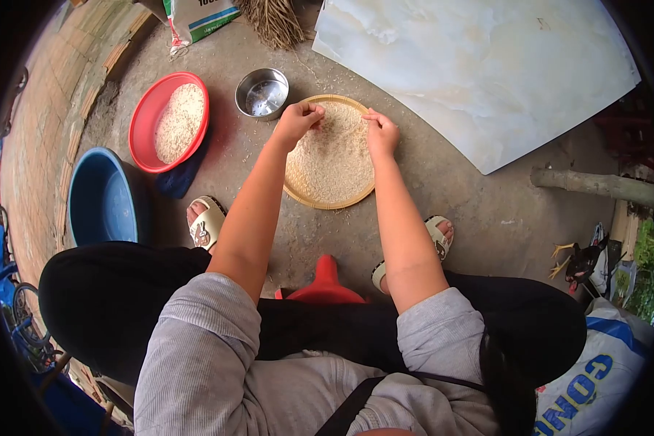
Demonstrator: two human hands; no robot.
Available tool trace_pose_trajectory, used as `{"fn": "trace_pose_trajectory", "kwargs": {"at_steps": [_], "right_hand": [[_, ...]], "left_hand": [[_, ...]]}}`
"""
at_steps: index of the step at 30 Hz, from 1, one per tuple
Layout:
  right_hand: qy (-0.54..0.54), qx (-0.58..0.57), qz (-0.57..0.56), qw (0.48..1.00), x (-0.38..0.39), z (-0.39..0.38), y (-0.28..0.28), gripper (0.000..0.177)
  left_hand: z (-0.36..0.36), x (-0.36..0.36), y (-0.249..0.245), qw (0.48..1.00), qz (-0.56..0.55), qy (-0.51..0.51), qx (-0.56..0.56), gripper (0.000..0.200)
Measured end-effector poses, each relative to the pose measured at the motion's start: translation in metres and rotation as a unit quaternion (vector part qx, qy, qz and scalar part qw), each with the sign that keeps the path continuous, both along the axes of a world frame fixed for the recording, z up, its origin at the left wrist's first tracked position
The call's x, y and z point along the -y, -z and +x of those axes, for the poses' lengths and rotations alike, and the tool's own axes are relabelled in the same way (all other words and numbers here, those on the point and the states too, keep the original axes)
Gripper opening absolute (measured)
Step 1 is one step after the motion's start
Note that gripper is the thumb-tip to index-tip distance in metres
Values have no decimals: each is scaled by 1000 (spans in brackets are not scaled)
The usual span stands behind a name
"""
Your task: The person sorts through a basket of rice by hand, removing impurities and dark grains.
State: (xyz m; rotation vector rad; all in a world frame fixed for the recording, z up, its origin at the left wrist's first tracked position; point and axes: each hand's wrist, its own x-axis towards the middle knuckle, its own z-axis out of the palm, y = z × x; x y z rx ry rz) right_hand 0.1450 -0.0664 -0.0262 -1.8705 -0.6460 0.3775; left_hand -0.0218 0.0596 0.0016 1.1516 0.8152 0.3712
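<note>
A round woven bamboo tray [329, 204] with a yellowish rim lies in front of me, spread with pale grain [330, 167] that looks like rice. My left hand [299, 125] is over its upper left edge, thumb and fingers pinched together above the grain. At the upper right rim is my right hand [382, 135], its fingers curled and the fingertips pinched. What sits in either pinch is too small to make out. Just beyond my left hand stands a round steel bowl [262, 93] with a few specks inside.
To the left are a red basin [144, 131] of pale grain and a deep blue tub [105, 200]. A marbled sheet [479, 73] covers the upper right floor. A log [596, 184] and a dark chicken [583, 261] are at right. A red stool [325, 287] shows between my legs.
</note>
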Motion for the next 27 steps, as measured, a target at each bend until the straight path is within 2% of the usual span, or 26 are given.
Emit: {"fn": "trace_pose_trajectory", "kwargs": {"at_steps": [2, 4, 6, 7, 8, 9, 11, 15, 17, 18, 20, 23, 24, 25, 26, 27], "right_hand": [[1, -97, -2, 995, 1, 2, -4, 19], [-5, -99, 9, 995, 1, 5, 3, 20], [-14, -100, 18, 995, 1, 9, 12, 21], [-21, -151, 42, 987, 1, 14, 16, 21], [-29, -201, 66, 977, 1, 19, 20, 21], [-31, -200, 66, 977, 2, 22, 17, 21], [-3, -328, 62, 943, 2, 26, 12, 21], [11, -345, 60, 937, 2, 21, 4, 20], [47, -194, 99, 975, -3, 14, 9, 20], [46, -194, 98, 975, -3, 9, 3, 20], [52, -55, 12, 997, -3, 2, -8, 19], [22, 7, -48, 999, -3, -2, -11, 18], [23, 7, -48, 999, -1, -3, -12, 18], [4, 58, -29, 998, 1, -5, -14, 17], [-15, 109, -11, 994, 3, -6, -15, 17], [-15, 108, -12, 994, 7, -8, -14, 17]], "left_hand": [[-1, -3, -8, 999, -42, -1, 17, 15], [-1, -3, -17, 988, -129, -23, 81, 17], [0, -1, -27, 981, -160, -19, 111, 19], [1, -1, -30, 972, -190, -13, 140, 22], [1, 0, -32, 971, -190, -15, 142, 22], [1, -1, -34, 968, -199, 1, 151, 26], [1, -2, -37, 965, -207, 15, 161, 31], [-4, -3, -40, 965, -207, 21, 160, 38], [-6, -5, -38, 968, -199, 20, 154, 39], [-8, -7, -36, 974, -187, 17, 130, 39], [-10, -9, -31, 979, -174, 15, 105, 39], [-10, -9, -24, 992, -120, 2, 42, 40], [-9, -8, -22, 997, -72, -2, 0, 36], [-8, -7, -20, 999, -25, -6, -41, 33], [-8, -8, -18, 999, -26, -5, -41, 33], [-9, -8, -17, 996, 24, 18, -82, 31]]}}
